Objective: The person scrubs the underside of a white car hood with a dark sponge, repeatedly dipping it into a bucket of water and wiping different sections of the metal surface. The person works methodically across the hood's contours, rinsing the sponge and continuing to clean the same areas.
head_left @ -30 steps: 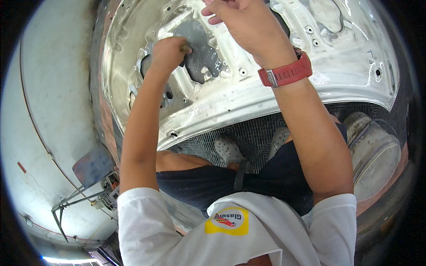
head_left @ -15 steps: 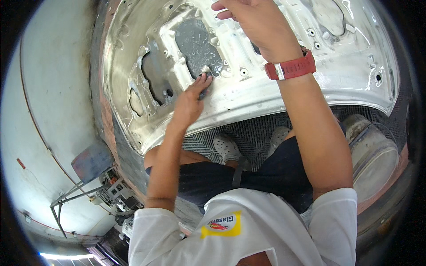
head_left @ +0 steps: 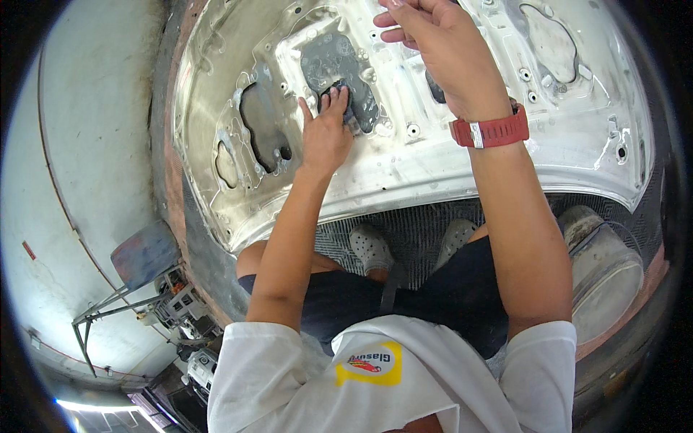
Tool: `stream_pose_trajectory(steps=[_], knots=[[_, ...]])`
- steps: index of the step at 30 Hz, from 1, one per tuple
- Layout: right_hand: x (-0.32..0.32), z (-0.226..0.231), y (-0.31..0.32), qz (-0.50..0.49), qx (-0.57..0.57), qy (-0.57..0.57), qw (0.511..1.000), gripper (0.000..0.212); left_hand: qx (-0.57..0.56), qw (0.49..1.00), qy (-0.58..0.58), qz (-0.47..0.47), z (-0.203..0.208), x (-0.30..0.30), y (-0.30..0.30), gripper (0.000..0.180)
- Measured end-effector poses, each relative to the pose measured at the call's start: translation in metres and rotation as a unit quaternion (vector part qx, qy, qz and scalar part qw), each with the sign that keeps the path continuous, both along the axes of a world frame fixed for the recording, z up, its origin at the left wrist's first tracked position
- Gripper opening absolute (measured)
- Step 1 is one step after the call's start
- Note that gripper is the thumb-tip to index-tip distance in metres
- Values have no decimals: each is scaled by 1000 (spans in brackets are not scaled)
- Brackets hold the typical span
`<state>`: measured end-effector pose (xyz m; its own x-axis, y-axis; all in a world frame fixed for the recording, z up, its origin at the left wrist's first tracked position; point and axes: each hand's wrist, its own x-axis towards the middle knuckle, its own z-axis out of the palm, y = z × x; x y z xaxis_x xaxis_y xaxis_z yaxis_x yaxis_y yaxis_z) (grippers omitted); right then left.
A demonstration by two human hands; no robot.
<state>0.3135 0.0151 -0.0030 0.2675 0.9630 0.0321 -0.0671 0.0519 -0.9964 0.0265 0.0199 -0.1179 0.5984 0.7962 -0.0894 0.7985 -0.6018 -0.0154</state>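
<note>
A white car body panel [head_left: 440, 162] lies in front of me, its ribbed inner side up and glossy wet in places. My left hand [head_left: 328, 137] presses a dark grey pad [head_left: 349, 114] against the edge of a grey recess [head_left: 325, 58] left of the panel's middle. The fingers cover most of the pad, so its exact kind is unclear. Above the panel hovers my right hand [head_left: 451, 58], fingers loosely bent and apart, with nothing visible in them. The top edge of the picture cuts it off slightly. A red watch [head_left: 494, 130] is on the right wrist.
Cutouts, such as a dark-rimmed opening [head_left: 258, 130], break up the panel. A rounded pale container [head_left: 606, 278] stands by my right leg. On the left are a pale wall [head_left: 94, 130] and a metal frame [head_left: 108, 314]. My shoes rest on a ribbed mat [head_left: 415, 238].
My left hand has moved farther up the panel, from the lower corner of the grey recess onto the recess, with the pad under its fingers. The right hand stays raised; the view has shifted slightly.
</note>
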Motion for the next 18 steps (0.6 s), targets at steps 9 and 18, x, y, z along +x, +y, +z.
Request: stream_pose_trajectory(steps=[9,18], knots=[[-14,3,0,8,-42,50,998,31,-45,983,101,148,-7,48,103,78],[-16,1,-3,-7,-42,51,998,29,-40,989,142,18,-8,38,109,75]])
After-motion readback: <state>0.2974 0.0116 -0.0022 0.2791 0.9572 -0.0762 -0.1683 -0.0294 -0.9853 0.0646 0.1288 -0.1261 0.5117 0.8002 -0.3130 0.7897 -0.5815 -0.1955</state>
